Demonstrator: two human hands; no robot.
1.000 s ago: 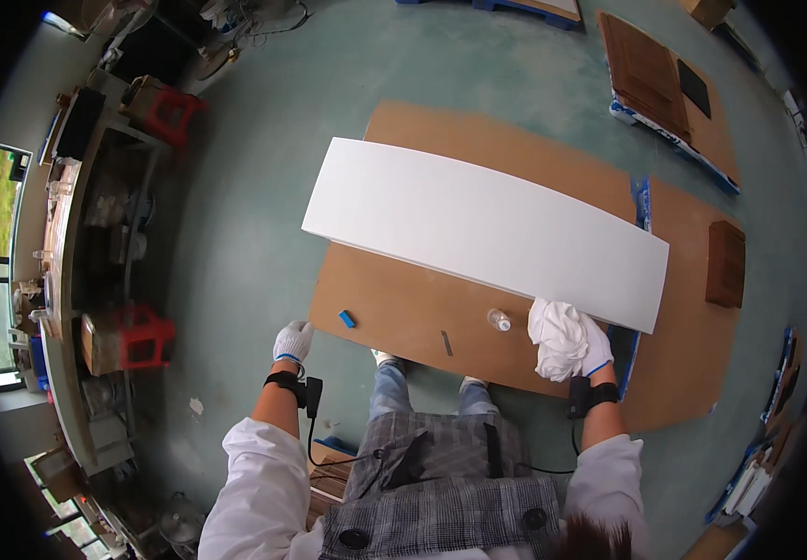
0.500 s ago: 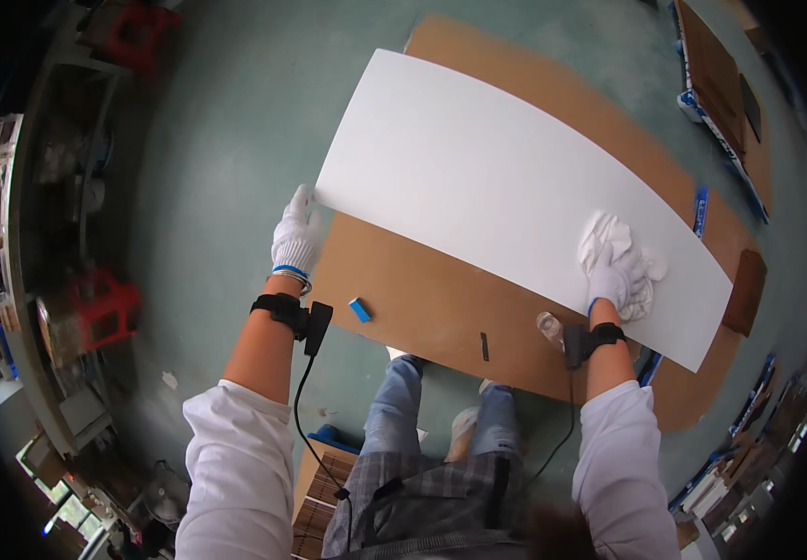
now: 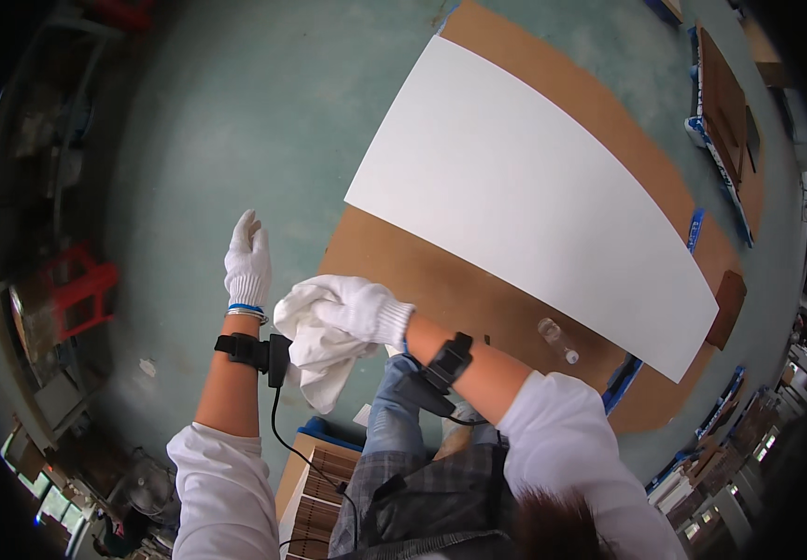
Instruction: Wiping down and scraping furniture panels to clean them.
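A large white panel (image 3: 515, 196) with one curved edge lies flat on a brown board (image 3: 422, 247). My right hand (image 3: 366, 308), in a white knit glove, grips a crumpled white cloth (image 3: 324, 359) beyond the near left part of the brown board. The cloth hangs down from the fingers, off the panel. To its left, my left hand (image 3: 248, 257), also gloved, is held up over the floor with its fingers stretched out and nothing in them. A clear plastic bottle (image 3: 550, 330) with a white cap lies on its side by the panel's near edge.
Blue tape (image 3: 622, 385) shows at the brown board's near edge. A dark brown block (image 3: 726, 310) sits at the panel's right end. Brown slatted pieces (image 3: 315, 504) are stacked near my legs. A red stool (image 3: 81, 289) and shelving stand at left; another brown board (image 3: 725, 121) is far right.
My right hand has lifted the cloth off the panel and carried it left, across to near my left hand. My left hand has shifted left and down, away from the panel's corner.
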